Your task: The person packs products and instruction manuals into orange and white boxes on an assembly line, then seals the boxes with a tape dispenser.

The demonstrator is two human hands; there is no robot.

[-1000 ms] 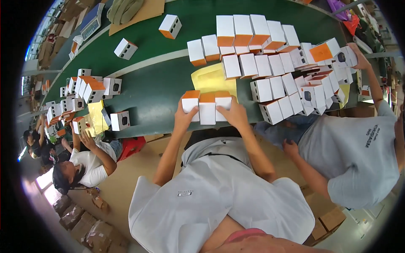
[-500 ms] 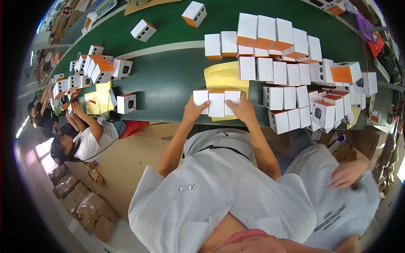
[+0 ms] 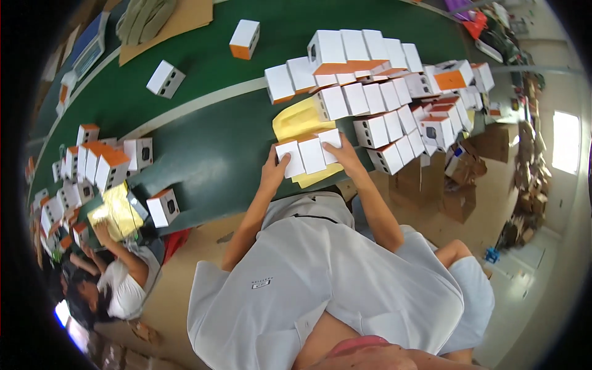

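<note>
A row of three small white cartons [image 3: 311, 155] with orange edges is squeezed between my two hands. My left hand [image 3: 273, 171] closes on the left end, its thumb on the top of the nearest carton. At the other end my right hand [image 3: 346, 157] grips in the same way, thumb on the white top. Beneath the row lies a yellow sheet or envelope [image 3: 295, 121] on the green table [image 3: 213, 154]. Rows of similar white cartons [image 3: 372, 97] stand just beyond and to the right of my right hand. The cartons' undersides are hidden.
More cartons [image 3: 448, 126] crowd the table's right end. Two single cartons [image 3: 245, 39] [image 3: 165, 79] stand on the far side. At left, a co-worker [image 3: 126, 283] reaches toward yellow packaging [image 3: 120, 209] and a carton pile [image 3: 102, 163]. Another person [image 3: 472, 290] is close on my right.
The view has turned, so the table now slants up to the right. Both hands still hold the three cartons. The person on my right is now mostly hidden behind me.
</note>
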